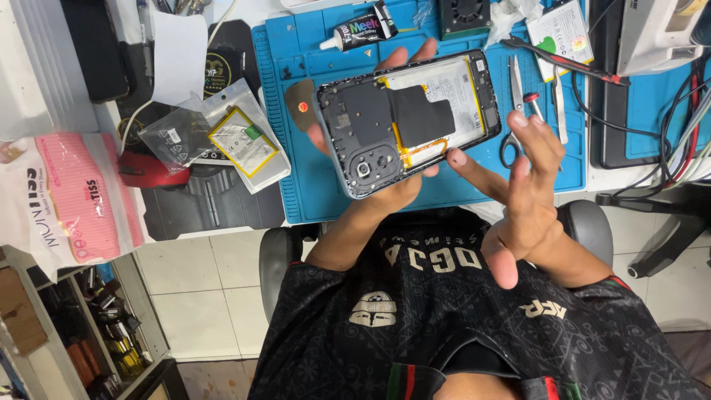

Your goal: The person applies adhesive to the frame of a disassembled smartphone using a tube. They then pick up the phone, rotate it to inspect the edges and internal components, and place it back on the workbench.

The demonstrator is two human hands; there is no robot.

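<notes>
Black smartphone with back cover off [409,122], battery and boards bared, cradled above the blue silicone mat [318,200] in left hand [385,185] fingers; right hand [527,194] spread open, empty, just beside its lower edge.

Blue work mat [311,200] on white bench [29,89], centre frame. On mat: black glue tube [361,31] at 12 o'clock, small black fan [465,15] at 1, scissors [514,111] and tweezers [561,104] at 3 side, white card [561,33] top right. Off mat, 9 o'clock: clear bags with battery [244,141], red object [152,170], pink-white packet [67,200]. Cables [670,141] far right.
</notes>
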